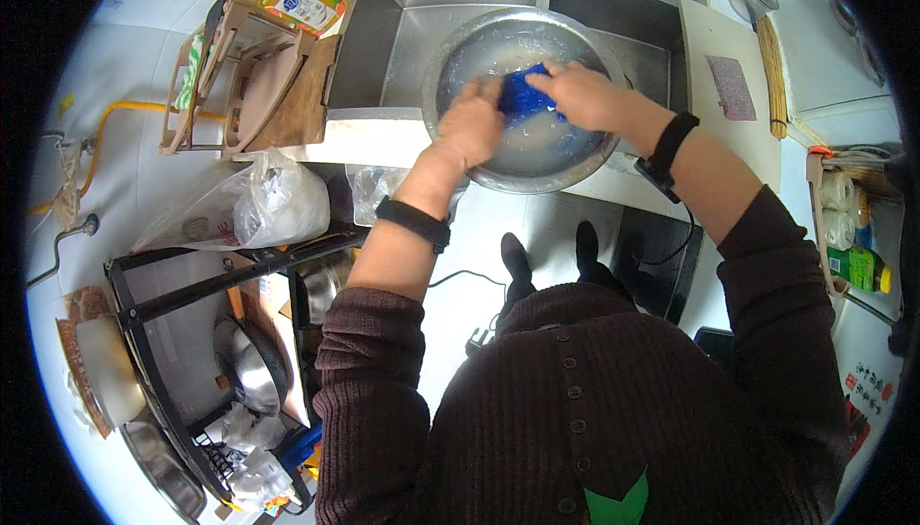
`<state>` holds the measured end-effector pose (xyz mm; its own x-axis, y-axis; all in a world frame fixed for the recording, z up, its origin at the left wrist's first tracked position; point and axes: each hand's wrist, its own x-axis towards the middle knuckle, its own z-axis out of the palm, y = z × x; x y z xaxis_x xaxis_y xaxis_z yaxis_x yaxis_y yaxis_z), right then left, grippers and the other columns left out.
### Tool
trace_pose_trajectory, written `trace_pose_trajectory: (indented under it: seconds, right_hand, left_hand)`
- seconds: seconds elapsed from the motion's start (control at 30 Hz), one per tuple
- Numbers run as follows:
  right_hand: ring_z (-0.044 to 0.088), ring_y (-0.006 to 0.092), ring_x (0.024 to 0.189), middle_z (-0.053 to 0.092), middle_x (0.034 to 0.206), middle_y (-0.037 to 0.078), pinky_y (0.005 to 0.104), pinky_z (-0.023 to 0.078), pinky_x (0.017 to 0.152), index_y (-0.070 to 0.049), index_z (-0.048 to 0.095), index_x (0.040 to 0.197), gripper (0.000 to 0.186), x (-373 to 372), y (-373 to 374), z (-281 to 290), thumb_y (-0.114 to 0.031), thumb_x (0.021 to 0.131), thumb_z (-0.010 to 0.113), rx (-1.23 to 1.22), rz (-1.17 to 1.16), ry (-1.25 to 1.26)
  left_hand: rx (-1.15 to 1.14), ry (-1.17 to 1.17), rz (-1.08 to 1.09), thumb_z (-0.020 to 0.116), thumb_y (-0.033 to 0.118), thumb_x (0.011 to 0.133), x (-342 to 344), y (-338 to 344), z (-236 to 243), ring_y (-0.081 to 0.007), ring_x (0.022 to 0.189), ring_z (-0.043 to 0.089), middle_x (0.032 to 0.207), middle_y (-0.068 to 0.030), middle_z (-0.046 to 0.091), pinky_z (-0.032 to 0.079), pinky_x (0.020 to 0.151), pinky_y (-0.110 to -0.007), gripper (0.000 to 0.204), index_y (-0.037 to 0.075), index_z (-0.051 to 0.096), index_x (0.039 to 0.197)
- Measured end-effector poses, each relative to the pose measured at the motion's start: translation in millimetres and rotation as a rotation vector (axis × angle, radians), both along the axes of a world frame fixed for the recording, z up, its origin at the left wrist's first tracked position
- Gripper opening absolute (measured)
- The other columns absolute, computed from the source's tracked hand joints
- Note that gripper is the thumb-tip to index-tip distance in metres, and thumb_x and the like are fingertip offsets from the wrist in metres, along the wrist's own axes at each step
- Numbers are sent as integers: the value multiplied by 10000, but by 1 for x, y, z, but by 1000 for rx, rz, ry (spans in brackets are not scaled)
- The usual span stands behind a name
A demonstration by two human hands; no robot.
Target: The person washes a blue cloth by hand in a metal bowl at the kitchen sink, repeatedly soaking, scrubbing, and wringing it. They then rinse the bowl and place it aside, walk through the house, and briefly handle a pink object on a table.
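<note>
Cloth of vivid blue (522, 96), or something much like cloth, lies bunched in cloudy water (548, 149) near the middle of a wide, round metal bowl (537, 181). The right hand (586, 96) comes over it from the right, fingers bent across its upper side and thumb lower down, so it appears to grasp that end. The left hand (471, 125) is at the opposite end, fingers curled toward the blue edge; blur hides whether it grips or merely presses, so its state cannot be told. Having a hand at either end probably keeps the soft piece from drifting.

Pale bits or suds float around it. The bowl sits over the front of a two-basin steel sink (402, 46), its near rim reaching past the counter edge, which likely spares the wearer a long reach and lets splashes fall mostly into the basins. Sleeves (372, 338) are pushed up above dark wristbands (414, 224), presumably to keep the fabric dry.

Left of the sink, a bottle of orange-yellow liquid (299, 3) stands behind a wooden rack (264, 94), seemingly within arm's reach. On the right counter (704, 46) lies a purplish pad (732, 88). Farther down at left, a black-framed shelf (211, 285) holds a pan (254, 367).
</note>
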<state>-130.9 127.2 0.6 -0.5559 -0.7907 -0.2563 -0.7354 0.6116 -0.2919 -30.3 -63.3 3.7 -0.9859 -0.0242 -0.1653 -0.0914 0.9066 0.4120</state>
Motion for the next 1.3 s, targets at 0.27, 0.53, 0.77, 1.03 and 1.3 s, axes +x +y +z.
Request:
trace_pose_trajectory:
  seconds: [0.27,0.53,0.77,1.03,1.3]
  right_hand:
    - [481,352,1244,278,1532,145,410,474,991,-191,490,1381,449,17,-13,-12,-117,942,432,259,143,173]
    - [648,340,846,649,842,211,388,505,760,-32,663,942,255,-11,-3,68,66,717,593,-533,199,-30]
    - [629,154,784,659,828,93,291,507,717,15,640,901,127,0,-20,163,23,776,622,-850,137,-103]
    - [618,159,837,638,904,71,299,518,745,-20,630,981,204,-13,8,125,10,780,608,-1181,-236,-668]
    - [434,389,1258,357,1435,164,663,400,965,-99,389,1396,746,52,-2,16,-513,838,662,-1114,-1171,-1533]
  left_hand:
    - [-430,-524,-314,518,380,947,-8,28,-8,-385,1456,126,1592,-163,81,235,1091,-641,633,160,295,1496]
    - [432,-180,-107,793,343,755,2,-3,19,-329,1399,304,1455,-217,400,288,1119,-419,901,-26,336,1438]
    - [1121,148,100,859,163,707,-13,15,37,-160,982,601,1054,-73,643,497,879,-301,545,12,567,1141]
    - [1366,238,397,648,-96,768,-12,22,46,-175,753,646,879,-79,667,540,693,-289,284,2,603,1031]
    - [1646,296,408,597,-162,669,-5,34,49,-212,840,625,943,-115,625,534,783,-327,365,-39,559,1011]
